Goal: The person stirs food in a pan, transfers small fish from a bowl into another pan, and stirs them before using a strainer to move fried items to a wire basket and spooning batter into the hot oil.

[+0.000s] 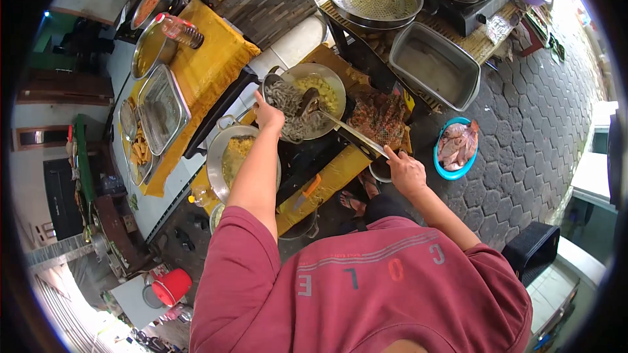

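Beside paving (523,117), right hand (407,175) holds one utensil (350,127) over one wok (339,86).

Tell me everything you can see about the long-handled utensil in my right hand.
The long-handled utensil has a straight, pale, metallic-looking handle and a dark brownish head. It slants over the rim of the round pan, its head among the grey food. Your right hand holds the handle's far end from the head, whose exact shape is unclear.

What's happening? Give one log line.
left hand: beside gray food | right hand: grips long-handled utensil | utensil head: against gray food | wok: yellow pieces
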Action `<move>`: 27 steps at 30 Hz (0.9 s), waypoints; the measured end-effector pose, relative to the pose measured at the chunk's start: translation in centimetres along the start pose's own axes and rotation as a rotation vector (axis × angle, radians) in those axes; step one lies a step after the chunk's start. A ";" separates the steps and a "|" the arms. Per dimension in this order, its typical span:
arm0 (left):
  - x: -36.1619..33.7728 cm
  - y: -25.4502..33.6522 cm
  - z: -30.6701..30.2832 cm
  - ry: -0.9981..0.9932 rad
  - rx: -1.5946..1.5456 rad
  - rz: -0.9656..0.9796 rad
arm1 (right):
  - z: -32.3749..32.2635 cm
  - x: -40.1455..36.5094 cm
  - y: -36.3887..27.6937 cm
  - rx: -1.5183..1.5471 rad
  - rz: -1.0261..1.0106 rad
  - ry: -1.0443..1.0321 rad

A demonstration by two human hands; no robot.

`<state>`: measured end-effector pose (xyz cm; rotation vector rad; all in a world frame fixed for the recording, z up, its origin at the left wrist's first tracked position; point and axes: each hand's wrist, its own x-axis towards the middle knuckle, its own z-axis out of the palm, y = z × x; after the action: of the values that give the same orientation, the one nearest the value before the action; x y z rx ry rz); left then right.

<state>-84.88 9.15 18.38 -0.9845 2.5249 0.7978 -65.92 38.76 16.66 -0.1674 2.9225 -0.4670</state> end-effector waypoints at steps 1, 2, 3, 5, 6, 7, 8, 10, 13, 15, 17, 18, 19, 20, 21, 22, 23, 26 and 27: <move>0.8 -0.2 0.8 0.070 0.089 0.070 | 0.1 -0.1 0.1 0.021 0.031 -0.016; 1.3 -0.1 1.1 0.066 0.094 0.075 | 0.2 -0.1 0.1 0.041 0.061 -0.031; 1.6 0.0 1.2 0.126 0.177 0.184 | 0.2 -0.1 0.3 0.043 0.068 -0.030; 2.0 0.0 1.4 0.201 0.328 0.360 | 0.4 -0.4 0.9 0.104 0.143 -0.092; 1.8 0.3 1.4 0.196 0.334 0.363 | 0.4 -0.5 1.1 0.107 0.150 -0.094; 1.5 0.5 1.3 0.188 0.401 0.434 | 0.5 -0.6 1.4 0.119 0.183 -0.100; 1.3 0.7 1.0 0.181 0.467 0.504 | 0.6 -0.7 1.6 0.131 0.215 -0.105; 0.6 0.8 0.9 0.169 0.519 0.530 | 0.6 -0.9 2.0 0.171 0.244 -0.125; 0.0 0.4 0.9 0.212 0.679 0.704 | 0.7 -0.9 2.2 0.270 0.263 -0.086; 0.2 -0.2 0.6 0.223 0.619 0.728 | 0.2 -0.9 2.0 0.429 0.362 -0.170; 0.7 -0.8 0.2 0.245 0.490 0.772 | 0.5 -1.2 1.9 0.441 0.340 -0.087; 0.8 -1.0 -0.1 0.246 0.492 0.771 | 0.5 -1.3 1.7 0.455 0.324 -0.005; 0.9 -1.0 -0.5 0.259 0.299 0.726 | 0.3 -1.3 1.7 0.455 0.320 -0.006; 1.2 -1.1 -1.0 0.272 0.106 0.678 | 0.0 -1.3 1.6 0.510 0.325 -0.037; 1.5 -1.0 -1.6 0.277 -0.012 0.610 | -0.3 -1.3 1.4 0.565 0.330 -0.068; 1.9 -0.9 -2.0 0.264 -0.036 0.534 | -0.3 -1.1 1.2 0.564 0.326 -0.066; 2.0 -1.1 -2.4 0.180 -0.089 0.406 | -0.3 -0.7 0.9 0.605 0.259 -0.020; 1.2 -1.2 -3.6 0.009 -0.275 0.220 | -0.1 1.1 -0.3 0.680 0.138 0.012; 1.4 -1.5 -3.8 -0.078 -0.414 0.161 | 0.0 2.0 -0.6 0.710 0.081 0.001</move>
<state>-85.20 5.24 20.15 -0.8497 2.4442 1.4199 -67.77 37.90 16.53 0.0500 2.5528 -1.4257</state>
